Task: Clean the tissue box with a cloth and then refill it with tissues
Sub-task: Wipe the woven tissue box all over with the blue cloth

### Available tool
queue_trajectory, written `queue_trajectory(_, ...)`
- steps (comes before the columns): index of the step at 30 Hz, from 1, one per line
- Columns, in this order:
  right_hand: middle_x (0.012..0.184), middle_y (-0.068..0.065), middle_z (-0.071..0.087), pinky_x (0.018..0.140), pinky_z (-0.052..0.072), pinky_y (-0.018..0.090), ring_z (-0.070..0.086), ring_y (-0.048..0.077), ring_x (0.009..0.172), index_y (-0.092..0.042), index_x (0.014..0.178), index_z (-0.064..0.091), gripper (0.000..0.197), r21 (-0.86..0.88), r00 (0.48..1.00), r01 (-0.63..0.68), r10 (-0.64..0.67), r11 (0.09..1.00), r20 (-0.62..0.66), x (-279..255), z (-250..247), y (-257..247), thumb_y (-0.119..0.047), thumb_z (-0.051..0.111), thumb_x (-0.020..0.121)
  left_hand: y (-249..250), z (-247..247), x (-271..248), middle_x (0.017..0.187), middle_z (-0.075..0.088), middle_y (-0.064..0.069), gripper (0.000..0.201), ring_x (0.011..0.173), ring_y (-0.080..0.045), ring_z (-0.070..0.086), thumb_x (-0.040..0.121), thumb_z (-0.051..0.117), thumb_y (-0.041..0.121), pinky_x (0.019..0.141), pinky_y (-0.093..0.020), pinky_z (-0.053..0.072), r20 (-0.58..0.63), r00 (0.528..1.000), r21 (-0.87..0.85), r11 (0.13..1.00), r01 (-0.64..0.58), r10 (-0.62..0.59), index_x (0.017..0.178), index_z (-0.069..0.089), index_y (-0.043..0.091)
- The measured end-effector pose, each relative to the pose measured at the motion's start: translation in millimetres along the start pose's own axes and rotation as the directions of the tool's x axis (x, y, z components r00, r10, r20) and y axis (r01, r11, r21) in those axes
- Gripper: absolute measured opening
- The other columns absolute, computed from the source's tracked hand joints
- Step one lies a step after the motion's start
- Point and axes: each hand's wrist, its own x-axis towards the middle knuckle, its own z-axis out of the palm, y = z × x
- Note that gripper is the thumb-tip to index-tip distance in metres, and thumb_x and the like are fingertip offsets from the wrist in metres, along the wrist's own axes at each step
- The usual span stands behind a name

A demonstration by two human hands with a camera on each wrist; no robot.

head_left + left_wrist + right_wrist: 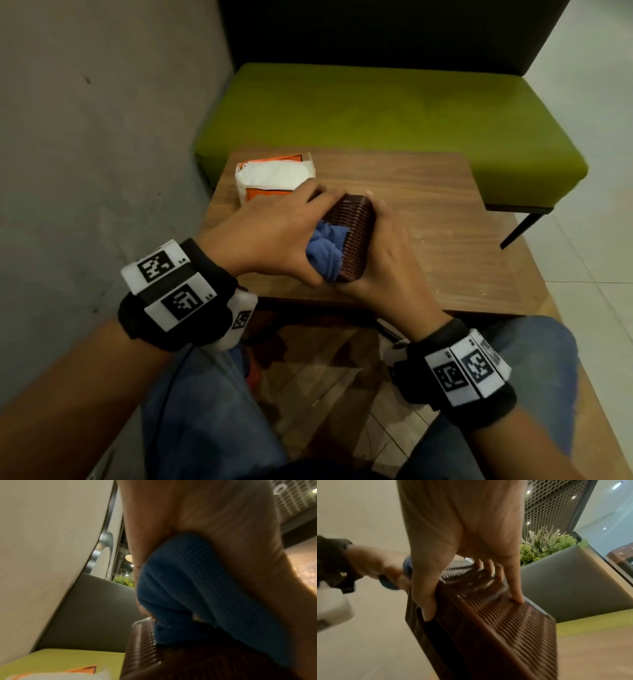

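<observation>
A dark brown ribbed tissue box (352, 236) is held tilted on its side over the wooden table (445, 233). My right hand (380, 260) grips it from the right, thumb on the near edge and fingers across its ribbed face (479, 615). My left hand (270, 236) holds a bunched blue cloth (323, 251) and presses it against the box's left side; in the left wrist view the cloth (188, 588) fills the palm above the box (142, 655). An orange and white pack of tissues (274, 178), open on top, lies at the table's far left.
A green cushioned bench (394, 113) with a dark backrest stands behind the table. A grey wall (96, 137) runs along the left. My knees in blue jeans (205, 411) sit below the table's near edge. A planter with green foliage (546, 545) shows behind the bench.
</observation>
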Motion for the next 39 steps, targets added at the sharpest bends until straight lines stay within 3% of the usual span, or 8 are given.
queue_trajectory(5, 0.13, 0.007, 0.044, 0.099, 0.045, 0.046, 0.047, 0.024, 0.12, -0.007, 0.138, 0.032, 0.104, 0.114, 0.995, -0.007, 0.018, 0.993, -0.095, -11.0, -3.4, 14.2, -0.044, 0.086, 0.057, -7.5, 1.1, 2.3, 0.112, 0.059, 0.006, 0.047, 0.104, -0.008, 0.06, 0.076, 0.074, 0.041, 0.092, -0.033, 0.05, -0.354, 0.866, -0.775, 0.629, -0.06, -0.354, 0.113, 0.049, 0.027)
queue_trajectory(8, 0.129, 0.007, 0.044, 0.101, 0.042, 0.038, 0.045, 0.022, 0.119, -0.005, 0.136, 0.035, 0.099, 0.15, 0.989, -0.028, 0.049, 0.988, -0.139, -10.8, 8.2, 12.4, -0.035, 0.087, 0.058, 21.1, 15.4, 12.5, 0.108, 0.056, -0.004, 0.029, 0.101, -0.016, 0.057, 0.09, 0.057, 0.037, 0.09, -0.04, 0.047, -0.506, 0.718, -0.703, 0.71, -0.023, -0.477, 0.111, 0.046, 0.021)
queue_trajectory(13, 0.129, 0.01, 0.049, 0.103, 0.038, 0.033, 0.047, 0.023, 0.118, -0.008, 0.135, 0.044, 0.076, 0.056, 0.994, 0.027, -0.021, 0.998, -0.109, -8.8, 17.6, 13.7, -0.04, 0.076, 0.074, 68.3, 38.2, 16.4, 0.108, 0.053, -0.007, 0.029, 0.093, -0.027, 0.049, 0.084, 0.056, 0.036, 0.074, -0.043, 0.044, -0.487, 0.859, -0.094, 0.987, 0.129, -0.159, 0.108, 0.053, 0.021)
queue_trajectory(21, 0.127, -0.002, 0.041, 0.102, 0.037, 0.022, 0.044, 0.017, 0.117, -0.006, 0.133, 0.036, 0.096, 0.119, 0.987, 0.003, 0.016, 0.993, -0.157, -24.9, 15.0, 22.1, -0.044, 0.087, 0.062, 16.5, 37.7, 26.3, 0.1, 0.056, -0.009, 0.029, 0.093, -0.031, 0.051, 0.087, 0.056, 0.038, 0.075, -0.042, 0.042, -0.474, 0.729, -0.348, 0.865, 0.361, -0.494, 0.102, 0.056, 0.013)
queue_trajectory(24, 0.124, -0.007, 0.036, 0.099, 0.026, 0.007, 0.036, 0.007, 0.115, -0.007, 0.134, 0.037, 0.096, 0.116, 0.988, -0.004, 0.022, 0.993, -0.154, -20.9, 16.2, 18.6, -0.046, 0.086, 0.061, 50.3, 39.7, 20.3, 0.1, 0.057, -0.005, 0.022, 0.09, -0.024, 0.05, 0.083, 0.063, 0.028, 0.075, -0.037, 0.043, -0.51, 0.795, -0.304, 0.934, 0.19, -0.328, 0.101, 0.058, 0.016)
queue_trajectory(27, 0.124, -0.001, 0.046, 0.103, 0.037, 0.022, 0.044, 0.011, 0.115, -0.006, 0.131, 0.044, 0.09, 0.138, 0.988, 0.01, 0.012, 0.99, -0.156, -19.1, 15.5, 18.1, -0.044, 0.087, 0.062, 56.2, 37.0, 12.5, 0.1, 0.058, -0.004, 0.022, 0.089, -0.023, 0.051, 0.081, 0.065, 0.024, 0.075, -0.037, 0.043, -0.514, 0.846, -0.235, 0.972, 0.019, -0.14, 0.101, 0.06, 0.016)
queue_trajectory(35, 0.127, 0.004, 0.044, 0.099, 0.044, 0.036, 0.047, 0.021, 0.118, -0.006, 0.135, 0.037, 0.097, 0.176, 0.994, 0.018, 0.002, 0.984, -0.108, -23.6, 13.4, 22.7, -0.04, 0.09, 0.061, 8.5, 51.7, 12.1, 0.095, 0.061, -0.006, 0.019, 0.088, -0.021, 0.058, 0.088, 0.062, 0.027, 0.07, -0.028, 0.042, -0.487, 0.663, -0.573, 0.781, 0.249, -0.568, 0.099, 0.06, 0.012)
queue_trajectory(39, 0.126, 0.012, 0.046, 0.099, 0.042, 0.039, 0.043, 0.019, 0.115, -0.001, 0.134, 0.035, 0.091, 0.087, 0.984, 0.025, -0.009, 0.996, -0.176, -15.8, 10.2, 27.6, -0.035, 0.084, 0.066, 45.4, 62.3, -7.7, 0.118, 0.061, -0.008, 0.034, 0.111, -0.024, 0.056, 0.082, 0.065, 0.012, 0.093, -0.042, 0.046, -0.515, 0.827, -0.408, 0.913, -0.002, -0.227, 0.116, 0.061, 0.012)
